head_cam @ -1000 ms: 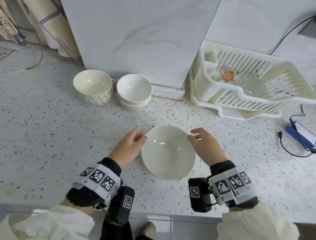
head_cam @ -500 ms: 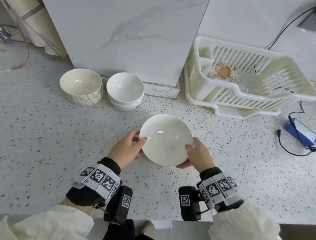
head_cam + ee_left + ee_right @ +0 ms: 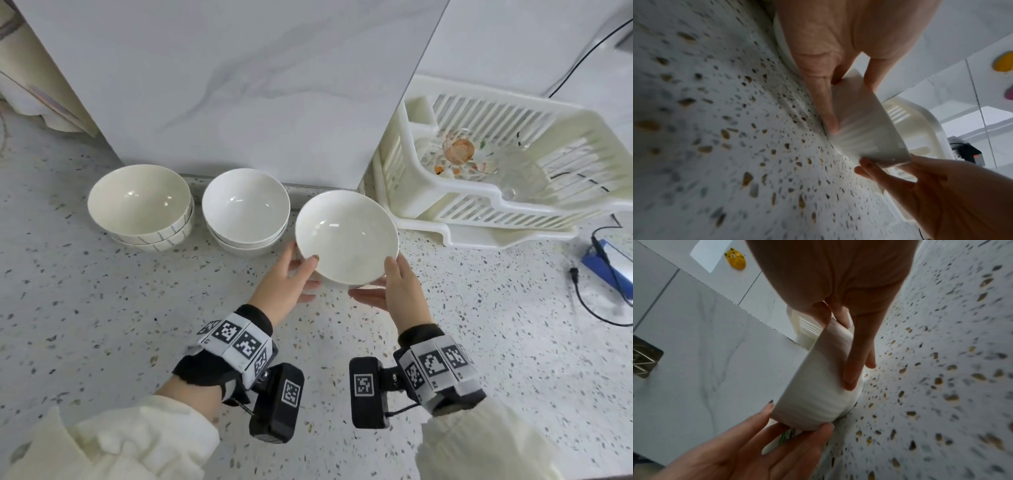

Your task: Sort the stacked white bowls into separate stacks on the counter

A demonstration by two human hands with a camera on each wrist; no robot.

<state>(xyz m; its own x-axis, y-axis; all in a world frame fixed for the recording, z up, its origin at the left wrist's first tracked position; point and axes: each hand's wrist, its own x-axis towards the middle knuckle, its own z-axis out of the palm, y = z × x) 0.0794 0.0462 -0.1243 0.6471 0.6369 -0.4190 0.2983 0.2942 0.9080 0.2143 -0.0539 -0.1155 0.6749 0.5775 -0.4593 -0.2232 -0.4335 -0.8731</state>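
Note:
A plain white bowl (image 3: 346, 236) is held between both hands, tilted slightly toward me, low over the speckled counter (image 3: 102, 325). My left hand (image 3: 308, 274) grips its left rim, thumb on top and fingers beneath. My right hand (image 3: 380, 281) grips the right rim the same way. The bowl sits just right of a stack of white bowls (image 3: 245, 209); a stack of cream striped bowls (image 3: 138, 205) stands further left. The left wrist view shows the bowl's outer wall (image 3: 865, 126), and the right wrist view shows its underside (image 3: 818, 394) close to the counter.
A white plastic dish rack (image 3: 513, 205) stands right behind the held bowl, with a glass lid inside. A grey marble panel (image 3: 239, 85) rises directly behind the stacks. A blue device (image 3: 613, 260) with a black cable lies at the far right.
Both hands took hold of the bowl at the front of the counter, lifted it and carried it back and to the right, beside the white stack.

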